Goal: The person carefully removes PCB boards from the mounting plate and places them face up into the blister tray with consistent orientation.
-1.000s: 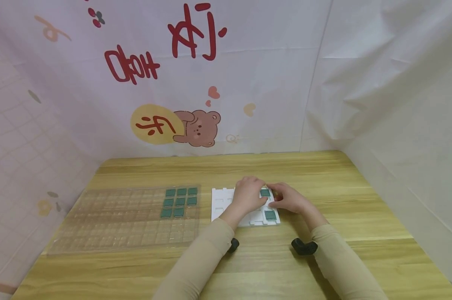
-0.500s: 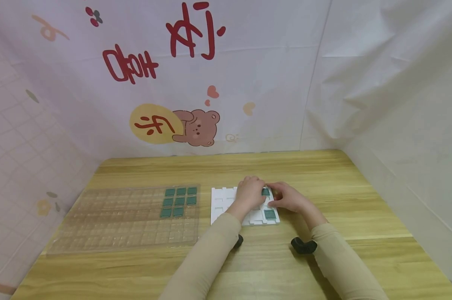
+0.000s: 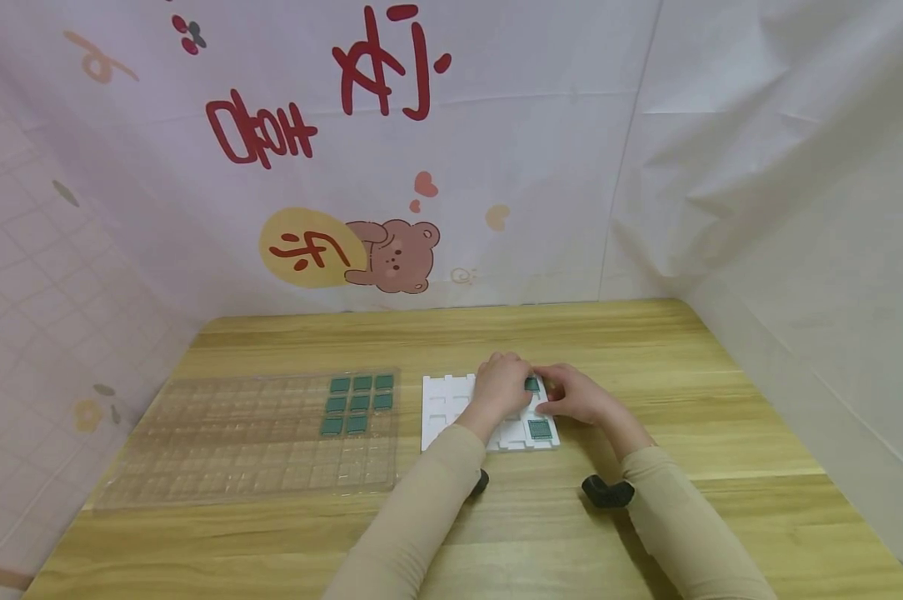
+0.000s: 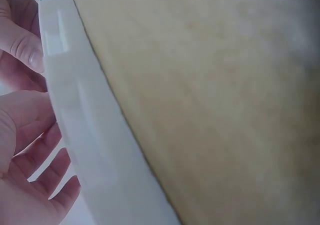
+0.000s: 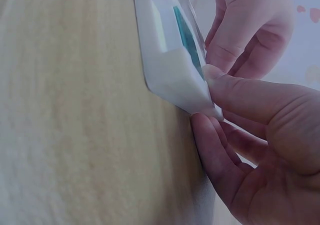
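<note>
A white slotted tray lies flat on the table. One square green chip sits in its near right slot. Another green chip shows at the far right corner, partly covered by my left hand. That hand bends over the tray with its fingertips at the far chip; whether they pinch it or only touch it is hidden. My right hand grips the tray's right edge. In the right wrist view its thumb lies on top of the tray and a finger is against the side.
To the left lies a clear plastic tray with many pockets, holding several green chips at its right end. The wooden table is bounded by white printed cloth at the back and sides. A black wrist mount sits at my right wrist.
My left forearm has swung slightly to the right, and the left hand has shifted a little right, covering more of the far chip. The right hand and both trays stay put.
</note>
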`<state>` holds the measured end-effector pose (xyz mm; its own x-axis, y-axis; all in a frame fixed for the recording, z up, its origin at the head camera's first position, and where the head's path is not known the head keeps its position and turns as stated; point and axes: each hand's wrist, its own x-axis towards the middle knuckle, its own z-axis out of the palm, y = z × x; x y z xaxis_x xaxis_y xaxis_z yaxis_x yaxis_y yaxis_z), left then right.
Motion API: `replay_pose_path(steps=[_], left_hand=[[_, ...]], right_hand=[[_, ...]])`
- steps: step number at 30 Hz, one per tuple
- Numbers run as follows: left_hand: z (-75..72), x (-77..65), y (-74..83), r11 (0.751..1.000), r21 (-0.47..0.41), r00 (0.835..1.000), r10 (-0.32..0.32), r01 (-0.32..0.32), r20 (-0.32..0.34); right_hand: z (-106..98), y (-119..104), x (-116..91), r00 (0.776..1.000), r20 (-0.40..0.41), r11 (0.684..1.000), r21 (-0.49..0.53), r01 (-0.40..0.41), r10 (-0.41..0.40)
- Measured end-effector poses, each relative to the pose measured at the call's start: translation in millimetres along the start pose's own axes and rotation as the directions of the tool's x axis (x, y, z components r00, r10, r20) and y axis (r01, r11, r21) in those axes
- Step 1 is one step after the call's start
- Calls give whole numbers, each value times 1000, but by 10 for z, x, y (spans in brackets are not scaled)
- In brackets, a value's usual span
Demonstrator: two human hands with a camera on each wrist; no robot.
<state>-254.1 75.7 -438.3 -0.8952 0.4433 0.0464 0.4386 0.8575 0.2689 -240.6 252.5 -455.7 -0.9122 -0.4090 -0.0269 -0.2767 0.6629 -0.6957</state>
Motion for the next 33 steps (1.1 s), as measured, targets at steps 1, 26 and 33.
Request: replay_pose_path(steps=[1,26,33], left_hand=[[9,7,-2,1000,2,1000,-3,3,1],[38,48,7,998,-45,999,-49,49,13],[42,53,-4,995,-78,998,-54,56,19]], right_hand=[[1,-3,-1,1000,0,1000,-1,3,-3],[19,11,2,1000,2,1000,9,-18,18],[4,2,3,1000,3,1000,-1,-30,30]])
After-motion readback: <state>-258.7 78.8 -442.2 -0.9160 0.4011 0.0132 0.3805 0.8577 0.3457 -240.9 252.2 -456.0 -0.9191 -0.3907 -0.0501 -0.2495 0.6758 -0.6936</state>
